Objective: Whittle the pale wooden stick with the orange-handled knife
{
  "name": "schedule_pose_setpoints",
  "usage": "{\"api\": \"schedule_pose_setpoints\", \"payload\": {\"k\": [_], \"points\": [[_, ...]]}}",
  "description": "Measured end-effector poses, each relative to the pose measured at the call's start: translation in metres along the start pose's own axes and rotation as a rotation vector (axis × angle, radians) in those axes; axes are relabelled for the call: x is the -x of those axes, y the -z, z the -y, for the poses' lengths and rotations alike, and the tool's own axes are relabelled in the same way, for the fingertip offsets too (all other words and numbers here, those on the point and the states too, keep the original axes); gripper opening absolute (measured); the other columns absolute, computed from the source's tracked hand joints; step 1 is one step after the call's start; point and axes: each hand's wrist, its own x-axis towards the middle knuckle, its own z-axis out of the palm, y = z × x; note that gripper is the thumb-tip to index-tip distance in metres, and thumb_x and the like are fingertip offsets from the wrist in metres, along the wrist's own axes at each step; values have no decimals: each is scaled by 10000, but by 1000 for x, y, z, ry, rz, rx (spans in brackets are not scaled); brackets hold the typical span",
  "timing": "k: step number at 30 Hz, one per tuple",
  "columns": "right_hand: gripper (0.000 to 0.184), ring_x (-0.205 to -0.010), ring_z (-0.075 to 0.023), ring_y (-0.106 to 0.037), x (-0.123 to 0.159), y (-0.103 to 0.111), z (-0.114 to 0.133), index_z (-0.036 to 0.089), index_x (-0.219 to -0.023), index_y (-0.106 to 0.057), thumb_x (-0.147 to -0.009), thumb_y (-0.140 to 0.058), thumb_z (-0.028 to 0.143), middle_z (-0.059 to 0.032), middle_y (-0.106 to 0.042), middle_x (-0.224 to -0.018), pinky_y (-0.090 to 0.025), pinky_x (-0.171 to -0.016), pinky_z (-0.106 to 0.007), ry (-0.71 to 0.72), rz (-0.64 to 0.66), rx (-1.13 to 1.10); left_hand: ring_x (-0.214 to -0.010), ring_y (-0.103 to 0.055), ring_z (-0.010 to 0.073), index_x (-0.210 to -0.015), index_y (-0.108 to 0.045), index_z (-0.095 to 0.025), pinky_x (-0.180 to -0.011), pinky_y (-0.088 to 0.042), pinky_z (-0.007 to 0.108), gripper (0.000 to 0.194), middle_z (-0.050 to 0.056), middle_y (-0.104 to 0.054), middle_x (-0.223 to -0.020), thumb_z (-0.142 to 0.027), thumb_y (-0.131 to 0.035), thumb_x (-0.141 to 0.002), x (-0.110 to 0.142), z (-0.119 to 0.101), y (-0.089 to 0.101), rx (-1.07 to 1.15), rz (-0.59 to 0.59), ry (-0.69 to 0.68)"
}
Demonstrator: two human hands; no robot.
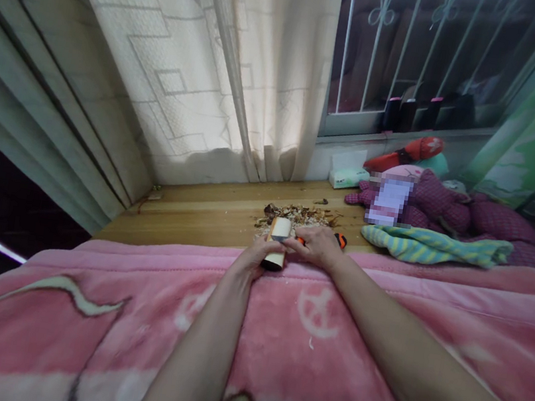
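Observation:
My left hand (260,253) is closed around a short pale block, seemingly wood or bamboo (282,227), with an orange-brown edge and a dark lower end. In my right hand (319,246) is a knife with an orange and black handle (340,240), its fingers wrapped round it. The knife's grey blade lies across the face of the block, and my left thumb is close beside it. Just beyond the block, a heap of brown and pale shavings (303,215) is spread on the wooden surface (195,216).
A pink blanket (143,289) lies under my forearms. To the right are a striped cloth (436,247), a purple checked stuffed toy (438,199), a blurred-out pale rectangle (390,202) and a tissue pack (348,177). Curtains (249,57) and a barred window (421,49) stand behind.

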Motion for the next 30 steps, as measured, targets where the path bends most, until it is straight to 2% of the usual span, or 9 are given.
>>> {"api": "schedule_pose_setpoints", "payload": {"k": [2, 6, 11, 13, 16, 17, 22, 27, 30], "points": [[617, -758, -168, -578, 0, 1, 0, 209, -813, -637, -805, -208, 652, -61, -667, -826, -305, -609, -251, -20, 9, 9, -431, -477, 88, -829, -507, -121, -452, -372, 222, 340, 4, -541, -580, -132, -598, -502, 0, 0, 0, 1, 4, 2], [619, -769, -180, -579, -2, 1, -7, 199, -851, -628, -812, -199, 643, -85, -668, -842, -305, -608, -254, -196, 11, 85, -451, -486, 96, -852, -496, -122, -446, -360, 211, 349, 3, -532, -564, -128, -595, -517, 0, 1, 0, 15, -20, 6], [601, -765, -172, -575, -1, 1, -3, 206, -797, -631, -812, -215, 640, -59, -661, -801, -300, -608, -248, 2, 18, 65, -445, -487, 99, -835, -501, -126, -452, -392, 232, 349, 3, -545, -587, -102, -594, -500, -2, 2, 0, 34, 18, -19], [606, -762, -173, -576, -1, 1, -3, 209, -807, -633, -812, -209, 642, -62, -662, -807, -301, -606, -247, -33, 17, 76, -442, -484, 97, -813, -504, -124, -455, -399, 236, 333, 0, -538, -579, -99, -600, -496, -3, 2, 0, 46, 6, -19], [610, -752, -184, -578, -2, 0, -6, 209, -849, -631, -815, -197, 638, -75, -665, -822, -306, -604, -254, -187, -7, 124, -446, -488, 102, -810, -505, -124, -452, -398, 238, 334, -3, -529, -567, -103, -611, -494, -5, 3, 0, 48, -30, -4], [603, -752, -185, -578, -2, 0, -7, 210, -849, -630, -819, -199, 632, -74, -666, -823, -307, -605, -255, -189, -12, 126, -446, -490, 103, -816, -507, -124, -452, -398, 239, 341, -2, -531, -570, -103, -614, -493, -5, 4, 0, 44, -34, -4], [578, -761, -168, -579, 0, 1, -1, 212, -788, -628, -825, -218, 618, -49, -664, -809, -310, -611, -246, 9, 21, 58, -448, -492, 98, -792, -528, -116, -459, -400, 236, 298, 10, -545, -582, -115, -610, -505, -5, 5, 1, 29, 48, -62], [572, -774, -175, -576, -1, 3, 0, 206, -833, -627, -824, -228, 616, -68, -659, -851, -316, -615, -252, -159, 4, 89, -455, -491, 95, -800, -526, -127, -450, -405, 229, 337, 3, -544, -586, -112, -636, -483, -5, 5, 2, 55, -4, -31], [567, -790, -165, -567, 0, 3, 0, 202, -810, -627, -827, -234, 610, -63, -653, -852, -312, -631, -245, -22, 9, 48, -465, -496, 94, -809, -533, -118, -460, -412, 227, 337, 10, -554, -599, -101, -630, -486, -5, 5, 2, 60, 31, -34]]}}
